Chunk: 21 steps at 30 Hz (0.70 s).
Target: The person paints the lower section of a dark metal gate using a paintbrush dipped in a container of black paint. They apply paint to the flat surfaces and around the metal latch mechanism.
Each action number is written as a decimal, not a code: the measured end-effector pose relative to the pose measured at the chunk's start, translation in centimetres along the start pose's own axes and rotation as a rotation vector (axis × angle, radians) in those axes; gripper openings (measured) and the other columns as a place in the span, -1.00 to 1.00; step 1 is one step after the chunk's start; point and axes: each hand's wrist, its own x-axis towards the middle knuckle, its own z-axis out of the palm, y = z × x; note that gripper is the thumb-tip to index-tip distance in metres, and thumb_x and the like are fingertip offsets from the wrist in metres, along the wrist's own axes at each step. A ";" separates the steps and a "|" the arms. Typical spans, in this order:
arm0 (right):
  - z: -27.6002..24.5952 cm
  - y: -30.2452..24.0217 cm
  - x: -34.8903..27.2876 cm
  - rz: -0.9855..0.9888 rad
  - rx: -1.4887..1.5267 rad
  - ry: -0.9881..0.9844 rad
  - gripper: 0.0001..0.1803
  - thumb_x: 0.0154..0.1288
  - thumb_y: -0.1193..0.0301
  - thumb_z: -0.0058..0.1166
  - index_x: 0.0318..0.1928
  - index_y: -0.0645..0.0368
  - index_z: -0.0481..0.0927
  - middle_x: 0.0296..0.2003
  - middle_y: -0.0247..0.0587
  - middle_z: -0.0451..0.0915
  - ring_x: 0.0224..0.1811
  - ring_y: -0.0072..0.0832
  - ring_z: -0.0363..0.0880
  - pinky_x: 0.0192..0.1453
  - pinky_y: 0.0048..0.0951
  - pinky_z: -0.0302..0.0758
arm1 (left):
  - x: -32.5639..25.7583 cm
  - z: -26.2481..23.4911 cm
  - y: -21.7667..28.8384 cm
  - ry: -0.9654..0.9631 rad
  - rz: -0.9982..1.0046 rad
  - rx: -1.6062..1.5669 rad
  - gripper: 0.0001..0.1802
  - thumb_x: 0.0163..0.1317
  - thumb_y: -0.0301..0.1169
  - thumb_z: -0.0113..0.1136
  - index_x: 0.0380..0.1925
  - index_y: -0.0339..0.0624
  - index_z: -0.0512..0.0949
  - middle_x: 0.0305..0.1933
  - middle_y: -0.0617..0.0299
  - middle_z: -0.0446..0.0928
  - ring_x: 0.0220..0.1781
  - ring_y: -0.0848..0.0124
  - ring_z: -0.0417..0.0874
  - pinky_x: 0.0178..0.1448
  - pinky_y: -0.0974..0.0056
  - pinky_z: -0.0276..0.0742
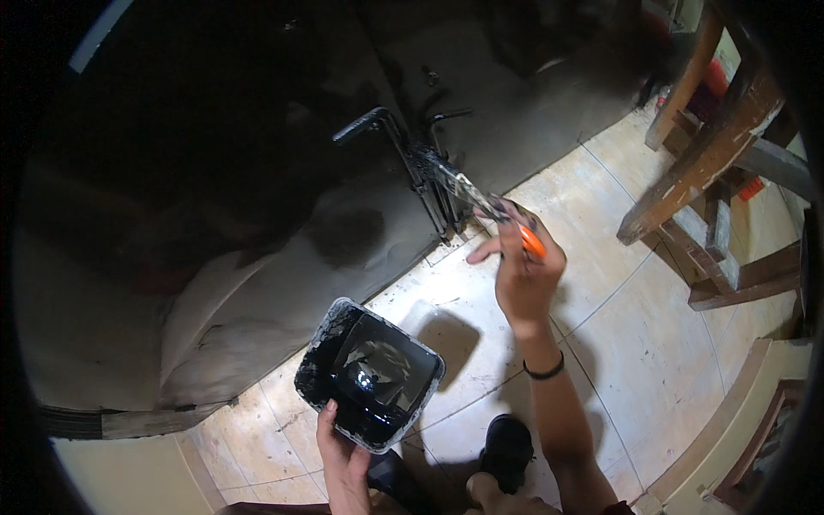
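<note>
My left hand [346, 459] grips the near rim of a squarish tub of black paint [319, 372], thumb over its edge. The paint inside is glossy, and smears coat the walls. Farther up, my right hand [528, 270] is closed around a paintbrush [481, 197] with an orange handle; dark stains mark the fingers. The brush points up and left, its bristle end at a black metal door bolt [419, 163] with bent handles. I cannot tell exactly where the bristles touch. The bolt is on a large dark door [283, 197], which looks wet and shiny in places.
Pale floor tiles [601, 292] with dark specks run along the door's lower edge. At right stands worn wooden furniture [687, 184] with curved legs. My shoe [506, 451] is below, between my arms. A cream wall edge [730, 429] bounds the lower right.
</note>
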 end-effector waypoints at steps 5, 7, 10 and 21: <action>-1.0 4.0 -2.5 0.308 0.111 -0.069 -0.68 0.52 0.36 0.08 0.04 0.37 0.67 -0.50 -0.19 0.76 -0.45 -0.53 0.75 -0.24 -0.53 0.63 | -0.1 0.1 0.0 -0.021 0.029 -0.003 -0.39 0.28 -0.11 0.29 0.26 -0.18 0.49 0.25 0.08 0.58 0.28 0.11 0.58 0.42 -0.01 0.47; -1.5 4.9 -3.8 0.411 0.163 -0.098 -0.61 0.59 0.32 0.01 0.13 0.45 0.58 -0.22 -0.07 0.79 -0.49 -0.53 0.72 -0.39 -0.60 0.56 | 0.0 -0.1 0.0 -0.030 0.019 -0.011 -0.39 0.29 -0.11 0.29 0.26 -0.18 0.49 0.26 0.08 0.57 0.29 0.11 0.57 0.43 -0.01 0.46; -1.4 6.0 -4.5 0.524 0.201 -0.095 -0.62 0.57 0.31 0.05 0.11 0.44 0.60 -0.22 -0.07 0.77 -0.46 -0.51 0.74 -0.36 -0.57 0.61 | 0.2 -0.1 -0.2 -0.027 0.013 -0.008 -0.39 0.30 -0.10 0.28 0.26 -0.18 0.49 0.27 0.08 0.57 0.29 0.10 0.57 0.42 -0.02 0.47; -1.9 5.5 -1.6 0.474 0.416 -0.129 -0.58 0.59 0.30 0.03 0.18 0.44 0.56 -0.19 -0.08 0.77 -0.41 -0.51 0.76 -0.32 -0.55 0.65 | 0.9 -0.7 -1.1 0.022 0.040 0.003 -0.37 0.31 -0.07 0.25 0.31 -0.11 0.46 0.32 0.07 0.53 0.31 0.06 0.57 0.41 -0.15 0.49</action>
